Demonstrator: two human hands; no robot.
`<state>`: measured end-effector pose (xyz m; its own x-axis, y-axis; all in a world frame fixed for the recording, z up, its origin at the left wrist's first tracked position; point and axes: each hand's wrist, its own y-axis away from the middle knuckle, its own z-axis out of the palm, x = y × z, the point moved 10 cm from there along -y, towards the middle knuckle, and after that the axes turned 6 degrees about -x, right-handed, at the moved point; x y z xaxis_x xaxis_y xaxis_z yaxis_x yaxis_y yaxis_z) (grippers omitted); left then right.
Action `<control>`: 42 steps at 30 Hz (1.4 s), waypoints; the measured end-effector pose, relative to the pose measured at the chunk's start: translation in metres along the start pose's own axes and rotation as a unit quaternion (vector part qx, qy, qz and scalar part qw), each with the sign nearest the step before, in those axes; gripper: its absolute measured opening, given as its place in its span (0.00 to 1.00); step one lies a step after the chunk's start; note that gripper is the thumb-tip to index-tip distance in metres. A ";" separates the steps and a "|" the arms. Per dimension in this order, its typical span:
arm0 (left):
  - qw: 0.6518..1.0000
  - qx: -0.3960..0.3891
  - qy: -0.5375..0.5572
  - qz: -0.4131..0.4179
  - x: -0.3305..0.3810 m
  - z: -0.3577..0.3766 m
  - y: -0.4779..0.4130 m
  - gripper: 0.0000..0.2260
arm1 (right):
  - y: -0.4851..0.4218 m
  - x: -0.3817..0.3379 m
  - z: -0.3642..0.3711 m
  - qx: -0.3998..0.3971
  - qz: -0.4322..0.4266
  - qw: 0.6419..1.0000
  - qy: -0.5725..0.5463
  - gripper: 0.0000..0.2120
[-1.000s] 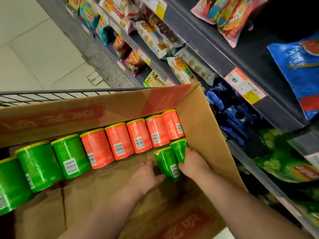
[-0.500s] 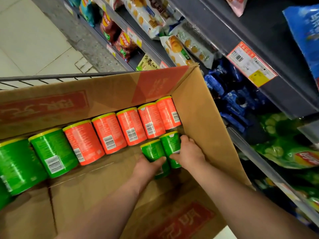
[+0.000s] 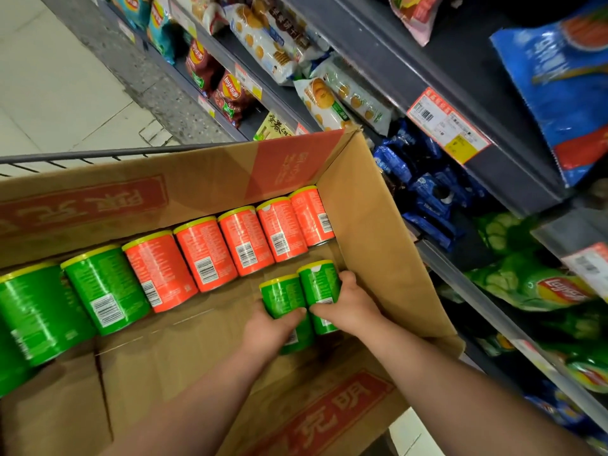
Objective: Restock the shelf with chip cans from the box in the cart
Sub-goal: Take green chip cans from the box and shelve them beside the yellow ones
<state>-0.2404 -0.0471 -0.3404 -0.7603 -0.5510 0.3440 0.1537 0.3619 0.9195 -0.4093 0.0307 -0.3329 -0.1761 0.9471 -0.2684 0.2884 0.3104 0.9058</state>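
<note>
An open cardboard box (image 3: 368, 205) lies in the cart and holds chip cans on their sides. Along its far wall runs a row of several orange cans (image 3: 243, 241) and green cans (image 3: 102, 287). Two more green cans lie side by side near the right wall. My left hand (image 3: 269, 327) grips the left green can (image 3: 283, 294), fingers curled round its lower half. My right hand (image 3: 348, 307) grips the right green can (image 3: 317, 281) from its right side. Both forearms reach in from the bottom of the view.
The cart's wire rim (image 3: 98, 156) shows behind the box. Dark shelves (image 3: 427, 60) run along the right, stocked with biscuit packs (image 3: 263, 37), blue packets (image 3: 427, 189) and green chip bags (image 3: 526, 284). Price tags (image 3: 447, 125) hang on the shelf edges. Pale floor tiles (image 3: 49, 77) lie at upper left.
My left hand moved from the box floor onto the left green can and closed round it. My right hand wrapped further round the right can. The view shifted slightly.
</note>
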 end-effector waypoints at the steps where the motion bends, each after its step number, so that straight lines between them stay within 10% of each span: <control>1: 1.000 -0.002 0.006 0.009 0.002 -0.001 0.005 0.27 | 0.006 -0.001 -0.003 0.004 -0.003 1.000 -0.001 0.31; 27: 0.950 -0.142 -0.054 0.271 0.124 0.081 0.178 0.34 | 0.222 0.071 -0.121 0.243 -0.094 0.930 -0.261 0.26; 42: 0.871 -0.265 -0.221 0.349 0.025 0.269 0.309 0.20 | 0.380 0.308 -0.057 0.367 -0.015 0.841 -0.398 0.26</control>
<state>-0.3819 0.2532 -0.0992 -0.5154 0.0498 0.8555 0.8569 0.0310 0.5145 -0.4076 0.4357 -0.0525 0.4082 0.6026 -0.6857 0.8491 0.0253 0.5277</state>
